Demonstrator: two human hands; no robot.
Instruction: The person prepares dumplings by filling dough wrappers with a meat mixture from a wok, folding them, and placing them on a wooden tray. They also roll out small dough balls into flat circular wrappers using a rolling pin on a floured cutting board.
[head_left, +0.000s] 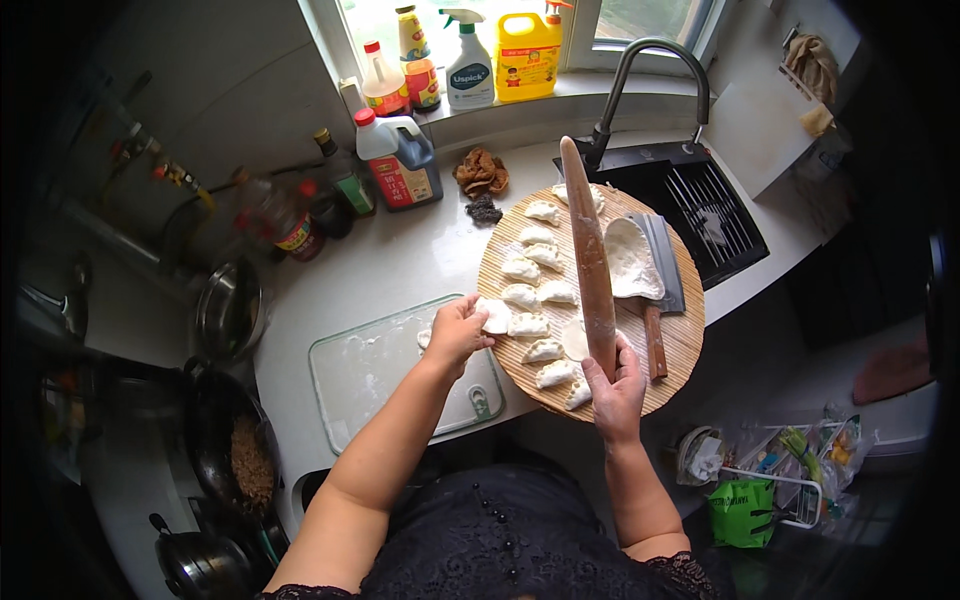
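My left hand [456, 336] pinches a flat white dough wrapper [493, 316] at the left edge of a round slatted board [688, 345]. In my right hand [618, 396] is the lower end of a long tapered wooden rolling pin [590, 250], tilted up over the board. Several folded dumplings [521, 268] lie on the board's left half, dusted with flour. Beside the pin, another round wrapper [575, 341] shows partly. A floured lump of dough [632, 262] rests on the blade of a cleaver [662, 270] to the right of the pin.
A floury cutting board [370, 385] lies left of the round board, which overhangs the counter's front edge. Behind are a black sink [735, 225] with a faucet [655, 50] and a large bottle [398, 165]. A wok of brown filling [250, 460] stands at the lower left.
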